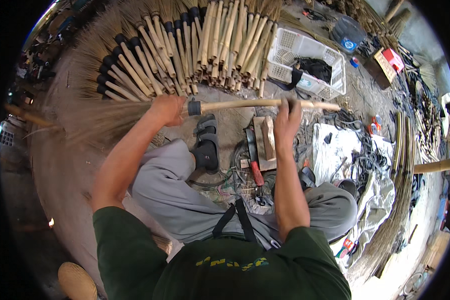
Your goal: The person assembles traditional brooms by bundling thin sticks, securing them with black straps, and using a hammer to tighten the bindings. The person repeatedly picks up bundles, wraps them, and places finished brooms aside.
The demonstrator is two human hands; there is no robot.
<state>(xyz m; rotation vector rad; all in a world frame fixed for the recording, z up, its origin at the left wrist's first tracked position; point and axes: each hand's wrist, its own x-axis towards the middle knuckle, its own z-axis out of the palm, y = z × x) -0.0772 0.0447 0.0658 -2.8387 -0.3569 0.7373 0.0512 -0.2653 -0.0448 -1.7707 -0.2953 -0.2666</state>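
A broom (pixel 235 105) lies level across my front, its pale bamboo handle to the right and its blurred bristles to the left. A dark band wraps the neck where bristles and handle meet. My left hand (pixel 168 110) is closed round the bristles just left of that band. Farther right, my right hand (pixel 288 120) is at the handle, its fingers over the stick and somewhat smeared by motion. Below the handle, between my legs, a knife with a red grip (pixel 255 167) lies beside a wooden block (pixel 269 139).
Finished-looking brooms (pixel 185 50) lie fanned out beyond my hands. A white plastic crate (pixel 280 50) holds dark strips. To the right are a light sheet (pixel 330 145) with black strips, a bundle of long fibres (pixel 397 210) and a clear tub (pixel 347 32).
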